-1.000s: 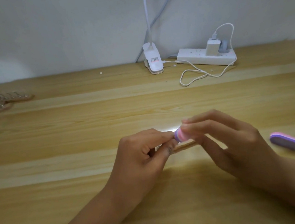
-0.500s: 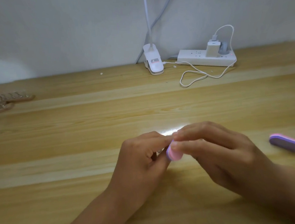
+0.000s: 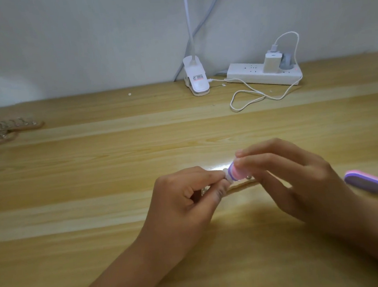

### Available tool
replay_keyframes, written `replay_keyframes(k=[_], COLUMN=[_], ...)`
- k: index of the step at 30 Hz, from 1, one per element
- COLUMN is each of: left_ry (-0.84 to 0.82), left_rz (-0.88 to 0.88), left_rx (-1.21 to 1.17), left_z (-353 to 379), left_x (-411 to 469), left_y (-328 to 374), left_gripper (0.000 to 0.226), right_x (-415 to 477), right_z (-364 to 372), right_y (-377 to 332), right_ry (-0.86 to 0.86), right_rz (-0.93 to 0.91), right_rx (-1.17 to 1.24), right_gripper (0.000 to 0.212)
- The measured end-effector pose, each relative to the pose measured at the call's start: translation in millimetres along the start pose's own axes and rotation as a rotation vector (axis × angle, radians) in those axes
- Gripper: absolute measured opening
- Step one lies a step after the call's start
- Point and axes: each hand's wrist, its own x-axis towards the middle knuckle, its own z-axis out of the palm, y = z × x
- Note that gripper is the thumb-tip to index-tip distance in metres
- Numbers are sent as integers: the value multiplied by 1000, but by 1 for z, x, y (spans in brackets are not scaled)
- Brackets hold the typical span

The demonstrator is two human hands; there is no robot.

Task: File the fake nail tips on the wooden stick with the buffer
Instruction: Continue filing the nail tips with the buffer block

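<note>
Though blurred, buffer (image 3: 235,172) in right hand (image 3: 299,180).

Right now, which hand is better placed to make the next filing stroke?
Right, probably: the right hand pinches the buffer, close beside the left hand, which grips the stick.

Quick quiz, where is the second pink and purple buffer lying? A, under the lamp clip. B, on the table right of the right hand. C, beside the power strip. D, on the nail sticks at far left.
B: the second buffer lies flat on the table just right of the right hand, whose fingers hold the other buffer.
</note>
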Motion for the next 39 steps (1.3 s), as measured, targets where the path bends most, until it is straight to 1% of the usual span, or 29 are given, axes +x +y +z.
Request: replay_keyframes(k=[4, 8, 11, 14, 17, 21, 25, 26, 29, 32, 34, 37, 39], left_ry=[-6, -12, -41, -55, -66, -91, -67, -74, -81, -84, -90, -97, -102], left_rz=[-29, -92, -127, -150, -174, -160, -213, -212, -208, -247, -263, -266, -282], left_rx=[-72, -168, -257, -251, -314, -367, -374, -383, -426, -452, -461, -485, -506], left_z=[-2, -1, -1, -1, 0, -1, -1, -1, -1, -3, -3, -2, -2], left_x=[0, 0, -1, -1, -1, 0, 0, 0, 0, 0, 0, 0, 0], left_y=[0, 0, 0, 0, 3, 4, 5, 6, 7, 6, 5, 5, 5], left_gripper=[14, 11, 14, 12, 20, 17, 15, 16, 21, 19, 22, 24, 25], right_x=[-1, 2, -1, -1, 0, -4, 0, 0, -3, -1, -1, -3, -2], right_z=[2, 1, 6, 3, 3, 7, -1, 0, 6, 3, 3, 10, 8], right_y=[-3, -7, -16, -9, -10, -20, -9, -11, -19, -11, -10, -19, -17], right_ry=[32, 68, 53, 50, 73, 33, 94, 92, 57, 84, 106, 96, 91], right_rz=[15, 48, -23, -31, -8, -104, 14, 16, -53, -8, 22, -33, -31], right_rx=[47, 98, 100, 62, 87, 94, 59, 75, 104, 66, 75, 116, 102], right_gripper=[17, 21, 25, 24, 24, 29, 22, 22, 27, 24, 24, 27, 26])
